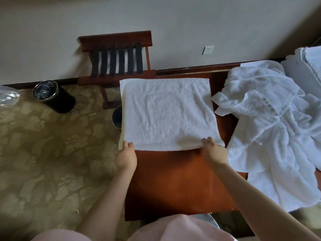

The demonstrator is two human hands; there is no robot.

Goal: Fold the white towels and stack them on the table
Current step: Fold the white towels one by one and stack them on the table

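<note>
The towel (166,112) lies spread flat on the far left part of the table (175,180), its left side slightly overhanging the table's left edge. The left hand (126,153) pinches the towel's near left corner and the right hand (214,150) pinches the near edge towards its right end, raising the hem a little off the wood.

To fold well from here, I'd say both hands should lift together and carry the near hem straight to the far hem, matching the corners before letting go, then smooth outward from the crease.

The fingertips are tucked under the cloth, so how deep the hold goes I cannot tell. Whether the towel is already doubled is hard to make out. On the table's right side the crumpled heap (271,119) cannot be counted, and the folded stack (307,66) at the far right is cut off. A bin (117,117) is half hidden behind the table's left edge.
</note>
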